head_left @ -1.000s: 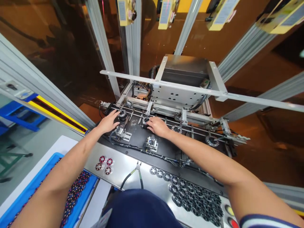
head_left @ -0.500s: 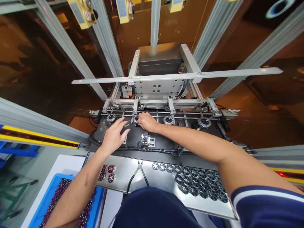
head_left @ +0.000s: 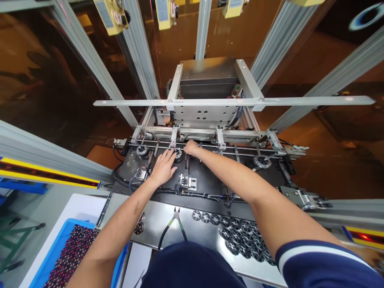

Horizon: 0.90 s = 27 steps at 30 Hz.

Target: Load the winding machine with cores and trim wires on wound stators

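Note:
On the machine's black bed (head_left: 207, 176), my left hand (head_left: 163, 167) reaches in with fingers stretched, thumb apart. Its fingertips are at the left edge of a round metal part (head_left: 178, 154) in the second station; whether they touch it I cannot tell. Just right of that part is my right hand (head_left: 191, 148), its fingers curled closed; what they hold, if anything, is hidden. A similar round part (head_left: 142, 150) sits in the far-left station and another (head_left: 262, 161) in the far-right one. My right forearm covers part of the third station.
Cutting pliers (head_left: 176, 216) lie on the steel ledge (head_left: 150, 236). Several round metal parts (head_left: 240, 232) stand right of them, and a red-centred one (head_left: 139, 228) left. A blue tray (head_left: 49, 256) holds many dark-red pieces. A metal bar (head_left: 210, 102) crosses above the bed.
My left hand has moved right, up to the round part in the second station. My right hand has shifted off that part to its right side. The camera view has shifted slightly.

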Tool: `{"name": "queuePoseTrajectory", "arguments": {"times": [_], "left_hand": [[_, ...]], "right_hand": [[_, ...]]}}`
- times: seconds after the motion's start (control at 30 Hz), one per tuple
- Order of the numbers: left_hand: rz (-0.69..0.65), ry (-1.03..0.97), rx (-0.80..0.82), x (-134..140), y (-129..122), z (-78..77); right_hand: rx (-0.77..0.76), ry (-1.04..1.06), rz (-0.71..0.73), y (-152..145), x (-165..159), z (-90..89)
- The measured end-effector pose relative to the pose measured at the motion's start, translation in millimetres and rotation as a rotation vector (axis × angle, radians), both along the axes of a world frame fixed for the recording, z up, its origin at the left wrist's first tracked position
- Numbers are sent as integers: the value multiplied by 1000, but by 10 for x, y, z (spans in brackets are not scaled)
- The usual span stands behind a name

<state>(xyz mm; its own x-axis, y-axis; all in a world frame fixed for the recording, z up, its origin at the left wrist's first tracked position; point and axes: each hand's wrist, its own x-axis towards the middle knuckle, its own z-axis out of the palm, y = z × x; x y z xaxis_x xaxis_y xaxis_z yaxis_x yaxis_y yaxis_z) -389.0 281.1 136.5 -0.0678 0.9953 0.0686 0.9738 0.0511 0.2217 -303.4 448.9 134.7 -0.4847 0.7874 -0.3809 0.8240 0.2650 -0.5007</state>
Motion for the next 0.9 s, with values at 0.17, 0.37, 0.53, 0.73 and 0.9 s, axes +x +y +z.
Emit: {"name": "queuePoseTrajectory", "arguments": {"times": [0.17, 0.37, 0.53, 0.73, 0.9], "left_hand": [[-1, 36, -85, 12, 50, -10], [-1, 68, -160, 34, 56, -11], [-5, 117, -196, 37, 48, 18], [-2, 121, -193, 19, 44, 12], [-18, 103, -162, 13, 35, 32]], "right_hand": [[-134, 88, 10, 1, 69, 0], [-246, 152, 42, -82, 92, -17], [-157, 194, 100, -151, 135, 227], [-37, 219, 180, -149, 1138, 698], [145, 78, -24, 41, 1947, 709]]}}
